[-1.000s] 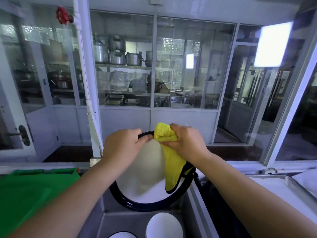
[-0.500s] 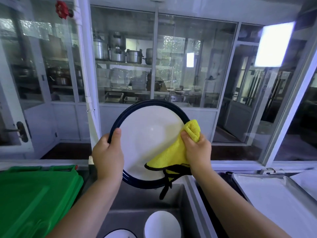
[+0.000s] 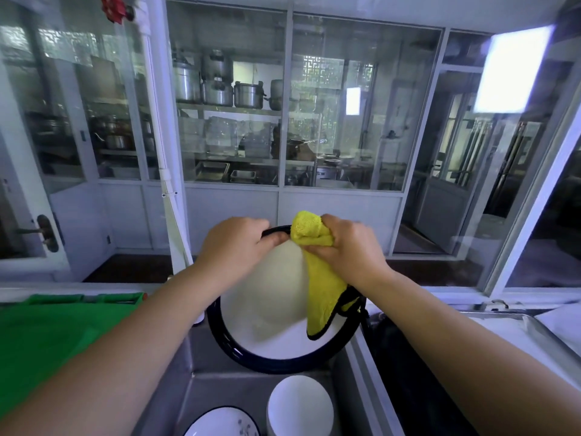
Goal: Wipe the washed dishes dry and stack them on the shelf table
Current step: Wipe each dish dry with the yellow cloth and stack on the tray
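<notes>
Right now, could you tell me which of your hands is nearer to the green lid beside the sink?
Left. The left hand grips the plate's far rim, on the green lid's side; the right hand, pinching the yellow cloth, is farther right.

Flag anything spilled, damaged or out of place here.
Nothing stands out. The left hand grips the dark-rimmed plate at its top edge, the right hand holds the yellow cloth over the rim, and other dishes look intact in the sink.
</notes>
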`<state>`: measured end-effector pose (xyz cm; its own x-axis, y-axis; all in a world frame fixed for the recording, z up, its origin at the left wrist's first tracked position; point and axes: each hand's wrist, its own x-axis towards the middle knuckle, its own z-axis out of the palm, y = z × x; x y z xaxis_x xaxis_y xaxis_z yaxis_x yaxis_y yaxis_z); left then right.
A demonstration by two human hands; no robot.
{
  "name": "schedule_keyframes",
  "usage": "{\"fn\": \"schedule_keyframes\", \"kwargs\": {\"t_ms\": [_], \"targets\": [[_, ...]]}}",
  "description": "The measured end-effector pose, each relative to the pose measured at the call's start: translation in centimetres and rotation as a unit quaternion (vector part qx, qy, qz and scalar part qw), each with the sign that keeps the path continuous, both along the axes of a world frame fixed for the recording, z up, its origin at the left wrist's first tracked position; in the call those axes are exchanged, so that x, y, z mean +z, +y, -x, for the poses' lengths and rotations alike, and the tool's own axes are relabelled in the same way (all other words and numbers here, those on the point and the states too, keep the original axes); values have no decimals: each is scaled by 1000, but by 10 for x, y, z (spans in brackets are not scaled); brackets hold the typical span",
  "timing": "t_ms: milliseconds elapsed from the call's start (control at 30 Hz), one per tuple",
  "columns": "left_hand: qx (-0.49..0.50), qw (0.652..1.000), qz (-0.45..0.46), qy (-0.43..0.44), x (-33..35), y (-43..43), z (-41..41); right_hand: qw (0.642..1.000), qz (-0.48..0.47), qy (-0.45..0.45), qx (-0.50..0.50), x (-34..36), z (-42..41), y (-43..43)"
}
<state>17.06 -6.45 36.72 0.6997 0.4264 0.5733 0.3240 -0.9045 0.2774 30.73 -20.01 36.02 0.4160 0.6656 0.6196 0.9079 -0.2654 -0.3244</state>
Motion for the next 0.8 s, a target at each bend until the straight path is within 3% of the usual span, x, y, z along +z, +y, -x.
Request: {"fn": "schedule_keyframes", "kwargs": {"t_ms": [200, 267, 400, 500, 633, 700, 800], "targets": [[-16, 990, 70, -119, -20, -1, 5, 999, -14, 48, 3, 0, -6, -1], [-12, 977, 125, -171, -23, 0, 10, 994, -38, 101, -18, -1, -13, -3], [23, 926, 243, -287, -30, -3, 16, 951, -151, 266, -37, -12, -23, -9], [50, 886, 296, -353, -38, -10, 15, 904, -251, 341, -55, -26, -15, -10], [85, 779, 411, -467, -55, -21, 4, 832, -342, 426, -100, -43, 5, -6], [92, 748, 442, -487, -66, -23, 1, 833, -344, 420, -107, -44, 9, -6], [39, 771, 457, -441, -66, -18, 8, 857, -327, 385, -103, -38, 2, -12]]}}
